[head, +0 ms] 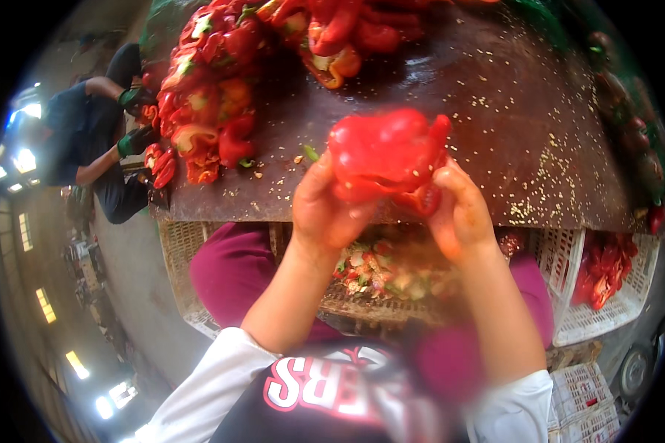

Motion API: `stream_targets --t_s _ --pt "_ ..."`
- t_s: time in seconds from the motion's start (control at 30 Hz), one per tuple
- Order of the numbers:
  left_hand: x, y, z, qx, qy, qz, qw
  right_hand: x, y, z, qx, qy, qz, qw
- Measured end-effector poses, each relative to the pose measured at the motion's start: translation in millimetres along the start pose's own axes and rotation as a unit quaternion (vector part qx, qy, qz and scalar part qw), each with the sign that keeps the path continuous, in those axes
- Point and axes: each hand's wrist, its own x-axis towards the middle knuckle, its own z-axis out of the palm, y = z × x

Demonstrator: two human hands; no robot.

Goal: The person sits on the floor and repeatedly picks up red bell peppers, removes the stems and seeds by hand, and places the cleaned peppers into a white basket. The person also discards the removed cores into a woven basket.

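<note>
A red bell pepper (385, 152), split open along its lower side, is held up between my two bare hands above the front edge of the table. My left hand (324, 210) grips its left side with the thumb on top. On the other side, my right hand (459, 205) pinches the pepper's lower right part, where a cut flap shows seeds. Both hands look wet. A pile of opened red peppers (210, 111) lies at the table's left, and more peppers (349, 33) are heaped at the far side.
Pale seeds are scattered over the brown table (432, 88). In my lap a crate (366, 310) holds cores and scraps (377, 268). At the right a white plastic crate (598, 329) contains red pepper pieces (607, 266). A co-worker in green-cuffed gloves (136, 138) handles pepper at the left.
</note>
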Motion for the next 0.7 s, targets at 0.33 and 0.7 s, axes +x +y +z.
stream_targets --t_s 0.33,0.7 --pt "-7.8 -32.2 24.7 0.346 0.032 0.068 0.935 -2.4 -16.0 -8.4 -0.039 0.011 -0.077 0.996" --pt "-12.3 19.6 24.6 0.895 -0.233 0.201 0.322 -12.8 -27.7 -8.1 -0.095 0.017 -0.140 0.986"
